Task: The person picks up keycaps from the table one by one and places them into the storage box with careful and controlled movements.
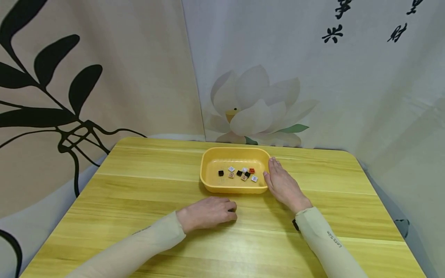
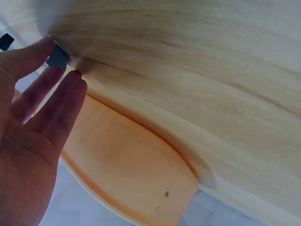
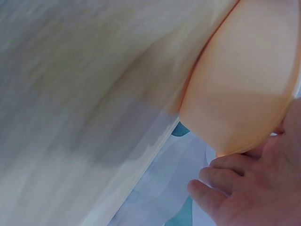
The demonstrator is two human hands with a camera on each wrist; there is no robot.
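Note:
A yellow tray (image 1: 236, 190) stands on the table with several small cubes inside: black (image 1: 221, 173), white (image 1: 231, 169), light orange (image 1: 231, 175) and a red one (image 1: 252, 170). My left hand (image 1: 210, 212) is just in front of the tray, low over the wood. In the left wrist view, its thumb and forefinger pinch a small dark cube (image 2: 57, 58); the fingers hide part of it. At the tray's right end, my right hand (image 1: 286, 189) lies against the rim with its fingers extended. Its fingertips also touch the tray edge (image 3: 249, 146) in the right wrist view.
The wooden table (image 1: 139, 185) reaches back to a hanging cloth (image 1: 146, 69) printed with plants and a lotus. Light long sleeves (image 1: 323, 239) cover both forearms, and a dark band (image 1: 295, 224) shows at the right wrist.

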